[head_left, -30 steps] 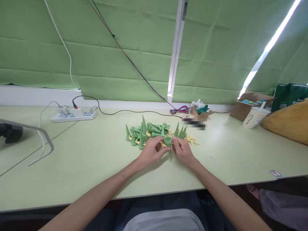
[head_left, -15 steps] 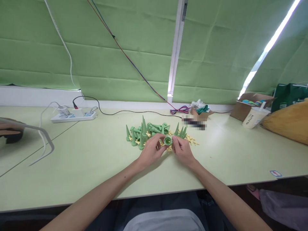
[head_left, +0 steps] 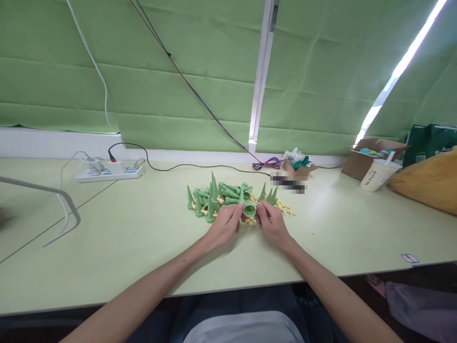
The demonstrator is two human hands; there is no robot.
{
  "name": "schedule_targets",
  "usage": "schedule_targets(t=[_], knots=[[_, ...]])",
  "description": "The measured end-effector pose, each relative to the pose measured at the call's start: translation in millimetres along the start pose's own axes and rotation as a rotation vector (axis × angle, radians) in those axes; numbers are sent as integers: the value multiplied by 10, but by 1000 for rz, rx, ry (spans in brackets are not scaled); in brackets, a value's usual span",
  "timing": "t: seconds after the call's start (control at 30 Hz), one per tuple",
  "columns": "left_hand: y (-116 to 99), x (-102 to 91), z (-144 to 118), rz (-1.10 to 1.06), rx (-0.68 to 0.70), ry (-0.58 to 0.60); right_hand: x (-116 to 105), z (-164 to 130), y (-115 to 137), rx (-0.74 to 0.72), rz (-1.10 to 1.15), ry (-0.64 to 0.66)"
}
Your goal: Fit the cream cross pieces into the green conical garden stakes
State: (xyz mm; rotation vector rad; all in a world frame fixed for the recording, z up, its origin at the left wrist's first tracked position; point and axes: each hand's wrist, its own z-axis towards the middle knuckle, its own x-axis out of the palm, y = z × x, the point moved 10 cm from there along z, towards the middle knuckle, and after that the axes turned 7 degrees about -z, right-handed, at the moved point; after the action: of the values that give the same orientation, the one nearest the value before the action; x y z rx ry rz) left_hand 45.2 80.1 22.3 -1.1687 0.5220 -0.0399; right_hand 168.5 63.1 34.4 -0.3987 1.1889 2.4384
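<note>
My left hand [head_left: 225, 224] is closed round a green plant watering spike [head_left: 250, 210], whose wide hollow end faces me. My right hand [head_left: 273, 222] pinches close against the right side of that end; whatever sits between its fingertips is hidden. Behind my left hand stands a group of upright green spikes [head_left: 210, 202], with several more lying in a pile [head_left: 230, 190]. More spikes [head_left: 267, 194] stand beyond my right hand. Small yellow valve pieces [head_left: 284, 208] are scattered to the right, and some show beneath my hands.
A white power strip [head_left: 110, 174] with plugs lies at the left back. Near the wall sit a small carton [head_left: 299, 170] and coiled wire [head_left: 267, 163]. At the right are a drink cup [head_left: 378, 174], a cardboard box [head_left: 358, 162] and a yellow-brown bag [head_left: 426, 183].
My left thumb and fingers have shifted their hold on the spike, and its hollow end has tilted slightly. At the far left, a dark object and the hand by it have mostly left view.
</note>
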Motion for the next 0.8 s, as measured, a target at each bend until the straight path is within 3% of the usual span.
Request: schedule_targets(t=[0.27,0.8], knots=[[124,60,-9,-147,-117,66,63,-14,119,-82,-37,81],[-35,76,-18,-80,-14,87,105,-18,43,-46,-63,119]])
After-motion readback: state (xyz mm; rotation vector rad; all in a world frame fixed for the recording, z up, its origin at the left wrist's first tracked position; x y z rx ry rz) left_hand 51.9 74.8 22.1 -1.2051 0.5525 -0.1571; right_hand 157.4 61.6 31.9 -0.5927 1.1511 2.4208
